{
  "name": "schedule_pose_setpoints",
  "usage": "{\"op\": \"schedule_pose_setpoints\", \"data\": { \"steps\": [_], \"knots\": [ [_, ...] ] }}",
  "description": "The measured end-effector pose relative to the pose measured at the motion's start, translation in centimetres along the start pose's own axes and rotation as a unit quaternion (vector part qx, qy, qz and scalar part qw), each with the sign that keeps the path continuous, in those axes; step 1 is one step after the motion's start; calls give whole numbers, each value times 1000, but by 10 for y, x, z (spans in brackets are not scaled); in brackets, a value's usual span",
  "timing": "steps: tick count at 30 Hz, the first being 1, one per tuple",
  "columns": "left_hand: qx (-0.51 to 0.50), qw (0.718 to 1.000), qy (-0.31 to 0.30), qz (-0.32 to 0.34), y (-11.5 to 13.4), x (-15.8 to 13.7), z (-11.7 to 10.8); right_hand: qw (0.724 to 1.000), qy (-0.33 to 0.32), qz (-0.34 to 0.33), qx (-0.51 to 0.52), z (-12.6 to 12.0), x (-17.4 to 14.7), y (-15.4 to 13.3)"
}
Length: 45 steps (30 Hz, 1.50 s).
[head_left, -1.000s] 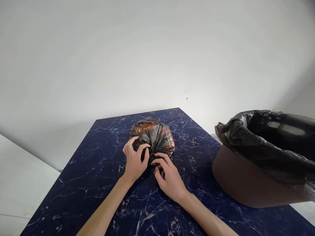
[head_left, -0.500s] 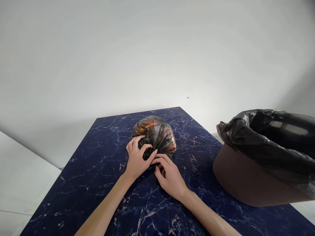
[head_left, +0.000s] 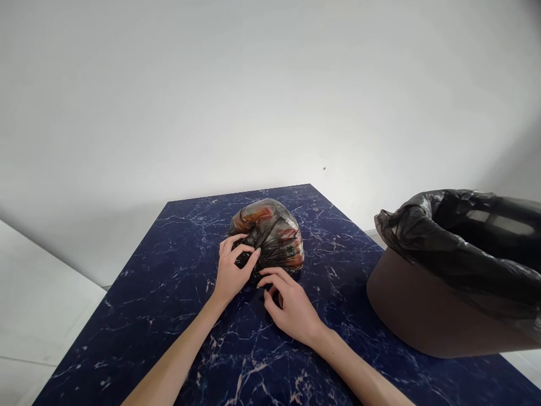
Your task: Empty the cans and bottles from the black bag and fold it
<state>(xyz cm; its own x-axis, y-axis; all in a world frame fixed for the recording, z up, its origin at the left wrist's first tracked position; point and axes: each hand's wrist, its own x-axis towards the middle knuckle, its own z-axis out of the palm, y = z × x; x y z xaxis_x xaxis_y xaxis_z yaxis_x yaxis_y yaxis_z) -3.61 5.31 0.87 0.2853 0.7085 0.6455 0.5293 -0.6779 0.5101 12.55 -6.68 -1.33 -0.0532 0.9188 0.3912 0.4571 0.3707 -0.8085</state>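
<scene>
A filled black plastic garbage bag [head_left: 279, 239] sits in front of me, thin enough that orange and red contents show through. My left hand [head_left: 232, 268] pinches the gathered plastic at the bag's near left side, thumb and fingertips together on the folds. Just below the bag's near edge is my right hand [head_left: 291, 304], its fingers curled and apart with nothing seen between them. Its fingertips are close to the bag; whether they touch it I cannot tell.
The bag rests on a dark blue marbled table [head_left: 169, 270]. On the right side stands a brown bin [head_left: 426, 310] lined with a black plastic bag [head_left: 460, 259] folded over its rim. A white wall [head_left: 253, 101] rises behind the table.
My left hand has drawn slightly up and left, away from my right hand. The fingers of my right hand have come off the gathered folds, and the bag's creases have loosened.
</scene>
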Motion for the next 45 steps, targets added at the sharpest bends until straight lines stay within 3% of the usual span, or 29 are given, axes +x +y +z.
{"op": "schedule_pose_setpoints", "data": {
  "steps": [9,17,24,32,37,45],
  "knots": [
    [-67,994,-2,-86,-6,2,-2,999,-34,-12,-10,-3,0,-3],
    [-109,988,30,-107,-12,3,2,997,-72,-31,-10,-5,-2,-8],
    [-114,988,40,-98,-12,4,0,995,-87,-38,-18,-7,-2,-11],
    [-63,996,47,-48,7,3,-6,997,-67,-36,-31,-8,-7,-16],
    [-43,999,26,-15,21,14,-14,995,-102,-17,9,-8,-7,-23],
    [-59,997,19,-38,40,35,-36,987,-135,-83,-42,-6,-11,-31]
  ]
}}
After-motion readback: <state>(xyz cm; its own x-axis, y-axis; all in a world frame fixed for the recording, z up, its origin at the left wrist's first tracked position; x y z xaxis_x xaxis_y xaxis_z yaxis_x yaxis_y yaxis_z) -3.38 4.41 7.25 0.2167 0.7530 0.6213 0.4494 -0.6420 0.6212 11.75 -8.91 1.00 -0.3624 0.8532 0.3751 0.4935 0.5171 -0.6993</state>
